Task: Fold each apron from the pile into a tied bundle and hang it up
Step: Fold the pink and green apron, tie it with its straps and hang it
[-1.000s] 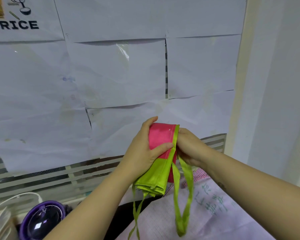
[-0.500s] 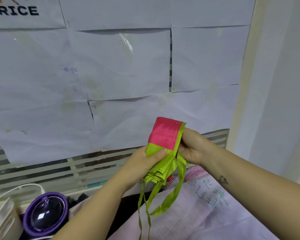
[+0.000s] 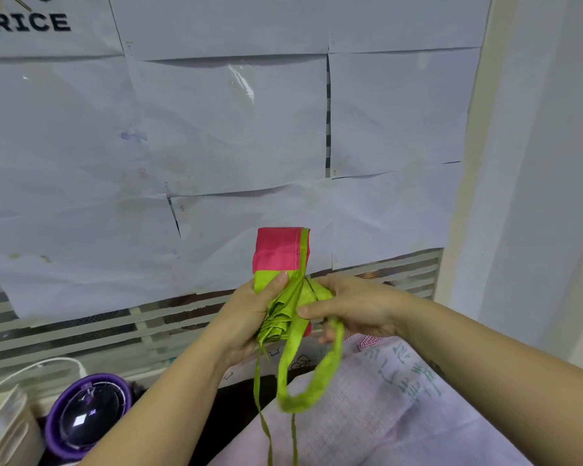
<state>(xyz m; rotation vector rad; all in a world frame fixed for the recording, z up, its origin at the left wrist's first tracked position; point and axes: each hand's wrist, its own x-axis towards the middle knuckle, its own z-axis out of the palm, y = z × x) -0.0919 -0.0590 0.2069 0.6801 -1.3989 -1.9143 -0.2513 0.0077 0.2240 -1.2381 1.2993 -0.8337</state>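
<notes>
White sack (image 3: 367, 425) below the apron (image 3: 280, 253)

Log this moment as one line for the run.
stage: tying strap round apron | left hand: grips folded apron | right hand: pinches green strap against it | hung: not yet

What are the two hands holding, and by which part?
The left hand grips the folded apron at its green lower half; the right hand holds the green strap where it crosses the bundle.
</notes>
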